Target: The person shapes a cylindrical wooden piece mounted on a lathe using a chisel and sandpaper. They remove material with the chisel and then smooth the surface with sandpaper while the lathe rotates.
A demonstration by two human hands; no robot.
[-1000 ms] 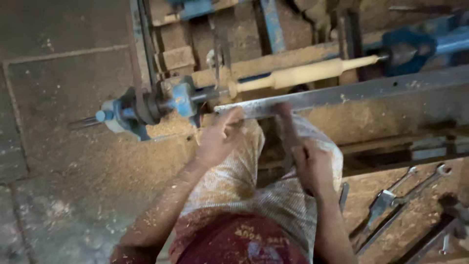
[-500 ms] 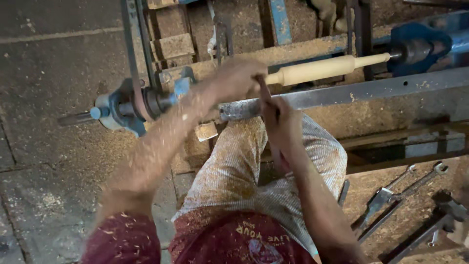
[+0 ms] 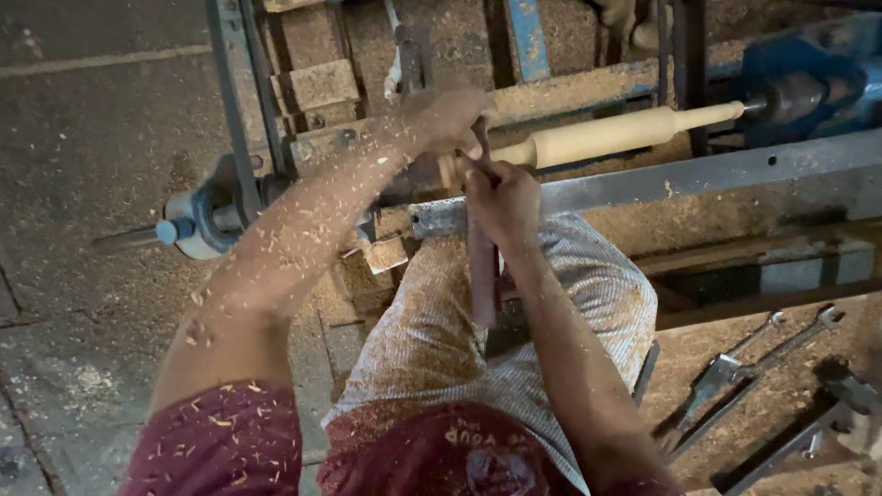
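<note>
Since raised, both hands (image 3: 478,156) on chisel (image 3: 481,266)

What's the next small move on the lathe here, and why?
Probably a slight feed of the chisel tip along the workpiece. Both hands already grip it: left hand up at the tip, right hand on the shaft, braced over the metal rest bar. The tip sits at the narrow left end of the wood, which looks less finished than the smooth body.

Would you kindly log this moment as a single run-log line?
left hand: on chisel near its tip | right hand: grip on chisel | chisel: at left end of spindle | lathe: spindle mounted
</note>
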